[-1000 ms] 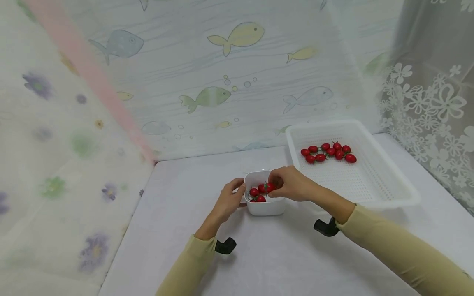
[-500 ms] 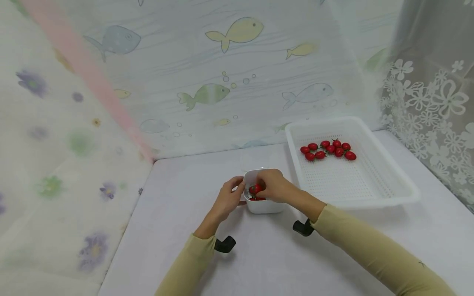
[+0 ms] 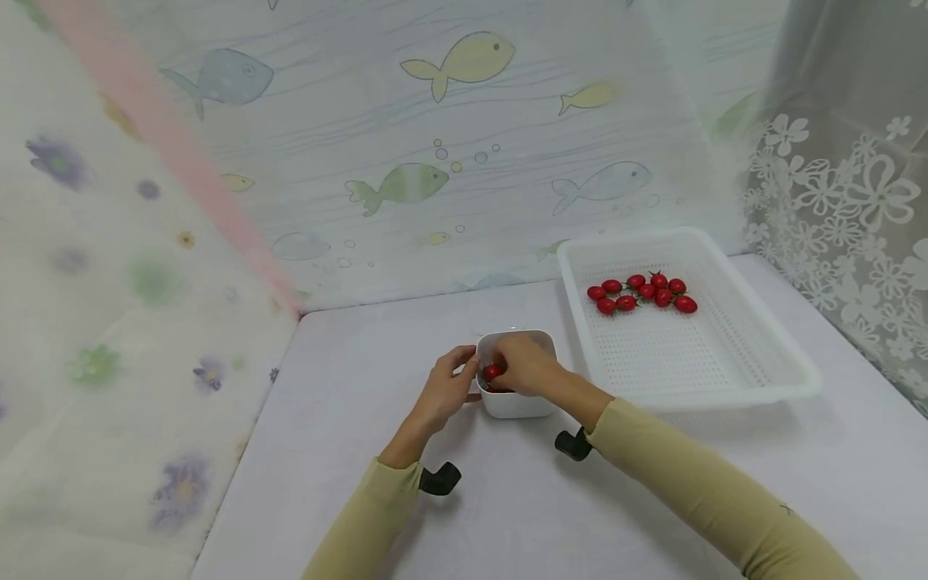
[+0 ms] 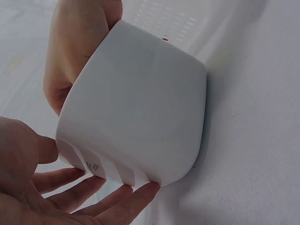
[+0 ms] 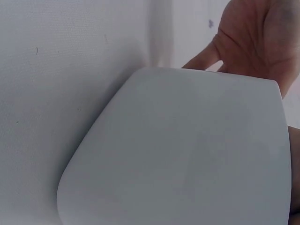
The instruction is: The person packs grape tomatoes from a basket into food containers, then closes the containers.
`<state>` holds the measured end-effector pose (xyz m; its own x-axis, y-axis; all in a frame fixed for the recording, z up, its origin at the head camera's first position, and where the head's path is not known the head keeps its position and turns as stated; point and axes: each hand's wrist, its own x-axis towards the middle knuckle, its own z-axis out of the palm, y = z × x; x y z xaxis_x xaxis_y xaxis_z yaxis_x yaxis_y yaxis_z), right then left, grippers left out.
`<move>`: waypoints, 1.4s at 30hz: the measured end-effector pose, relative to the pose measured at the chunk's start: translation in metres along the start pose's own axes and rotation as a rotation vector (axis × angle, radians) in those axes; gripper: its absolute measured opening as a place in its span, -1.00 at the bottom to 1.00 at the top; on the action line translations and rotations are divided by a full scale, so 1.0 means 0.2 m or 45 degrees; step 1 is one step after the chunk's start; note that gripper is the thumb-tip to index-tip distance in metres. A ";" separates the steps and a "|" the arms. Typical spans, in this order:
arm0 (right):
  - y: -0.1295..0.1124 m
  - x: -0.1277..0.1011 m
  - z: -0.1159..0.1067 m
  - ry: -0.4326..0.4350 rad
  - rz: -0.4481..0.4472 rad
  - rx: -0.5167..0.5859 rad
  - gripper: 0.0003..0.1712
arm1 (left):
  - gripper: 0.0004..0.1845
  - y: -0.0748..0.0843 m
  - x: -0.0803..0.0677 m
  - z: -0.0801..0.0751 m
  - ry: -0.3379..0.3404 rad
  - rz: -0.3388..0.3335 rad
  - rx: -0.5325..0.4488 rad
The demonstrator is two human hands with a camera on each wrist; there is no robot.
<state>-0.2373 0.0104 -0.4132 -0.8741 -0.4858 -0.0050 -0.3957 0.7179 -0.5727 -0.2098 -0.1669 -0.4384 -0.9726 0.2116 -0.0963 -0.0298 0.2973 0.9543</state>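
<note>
Small white square plastic bowl (image 3: pixel 516 401): left hand (image 3: pixel 444 395) fingers spread against its side; right hand (image 3: pixel 524 364) pinching red cherry tomato (image 3: pixel 492 372). Risk: loose pinch may drop the fruit.

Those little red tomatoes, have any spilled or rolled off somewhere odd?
None that shows. One bunch lies in the white basket, the rest sit in the small white bowl, where the right hand reaches in. Nothing is tipped.

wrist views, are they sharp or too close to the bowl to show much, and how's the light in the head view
Left wrist view: the white bowl fills the frame, fairly sharp, soft shadow at its right. Right wrist view: bowl wall close, featureless, slightly soft. Head view: even, diffuse light, faint shadows, no glare; cherry tomatoes are clear.
</note>
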 end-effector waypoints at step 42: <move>0.08 -0.36 -0.48 -0.041 -0.035 -0.300 -0.59 | -0.54 0.01 0.00 0.01 0.016 -0.013 0.028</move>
<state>-0.2073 0.1052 -0.3443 -0.8542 -0.5196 -0.0201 -0.4774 0.7988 -0.3662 -0.2088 -0.1643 -0.4363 -0.9751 0.1967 -0.1027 -0.0352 0.3196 0.9469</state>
